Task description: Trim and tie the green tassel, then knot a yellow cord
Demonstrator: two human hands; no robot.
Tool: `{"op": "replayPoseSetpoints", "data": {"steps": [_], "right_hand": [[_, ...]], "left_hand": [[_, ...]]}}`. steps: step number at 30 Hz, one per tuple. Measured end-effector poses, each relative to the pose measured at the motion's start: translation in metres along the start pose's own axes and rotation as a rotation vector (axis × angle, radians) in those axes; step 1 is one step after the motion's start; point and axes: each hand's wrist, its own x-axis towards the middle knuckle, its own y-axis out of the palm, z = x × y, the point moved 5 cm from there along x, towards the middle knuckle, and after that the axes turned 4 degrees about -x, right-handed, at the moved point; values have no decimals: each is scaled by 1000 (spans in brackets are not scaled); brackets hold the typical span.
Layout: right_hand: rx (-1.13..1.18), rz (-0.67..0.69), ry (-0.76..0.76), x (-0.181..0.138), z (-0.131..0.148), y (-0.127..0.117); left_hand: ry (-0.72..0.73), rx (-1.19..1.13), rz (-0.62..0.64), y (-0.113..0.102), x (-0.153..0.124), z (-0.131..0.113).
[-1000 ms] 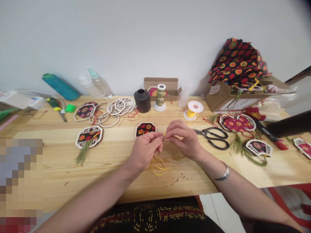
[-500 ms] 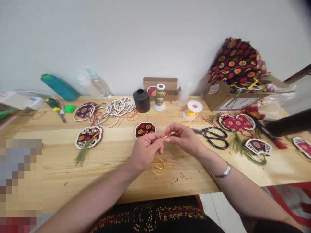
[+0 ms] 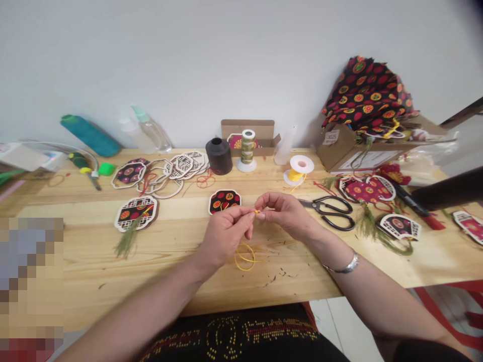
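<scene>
My left hand (image 3: 229, 229) and my right hand (image 3: 283, 213) meet over the middle of the table, fingertips pinched on a yellow cord (image 3: 245, 257). A small knotted or looped bit of it shows between them, and a loose loop hangs below my left hand. Just behind my left fingers lies an eight-sided ornament (image 3: 225, 200) with dark patterned fabric and a pale rim, partly covered by the hand. Beyond my right hand stands a white spool of yellow cord (image 3: 299, 169). Black-handled scissors (image 3: 332, 211) lie to the right of that hand.
On the left are a tasselled ornament (image 3: 136, 213), pale lattice frames (image 3: 186, 166) and a screwdriver (image 3: 83, 168). A black thread cone (image 3: 219, 157) and a green thread spool (image 3: 248, 151) stand near the wall. At right, a cardboard box (image 3: 362, 151) holds patterned fabric (image 3: 368, 95).
Both hands keep nearly the same place, still pinching the yellow cord. The bit between the fingertips has shifted slightly, and the whole view has moved a little.
</scene>
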Motion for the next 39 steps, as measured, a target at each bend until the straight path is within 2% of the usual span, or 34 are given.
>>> {"op": "replayPoseSetpoints", "data": {"steps": [21,26,31,39], "right_hand": [[-79,-30,-23,-4,6,3],[-116,-54,-48,-3,8,4],[-103,-22,-95,-4,12,4],[-238,-117,-131,-1,10,-1]], "left_hand": [[34,12,-35,-2,1,-3],[50,46,-26,-3,2,-4],[45,58,-47,-3,2,-5],[51,84,-58,-3,0,-9]]}}
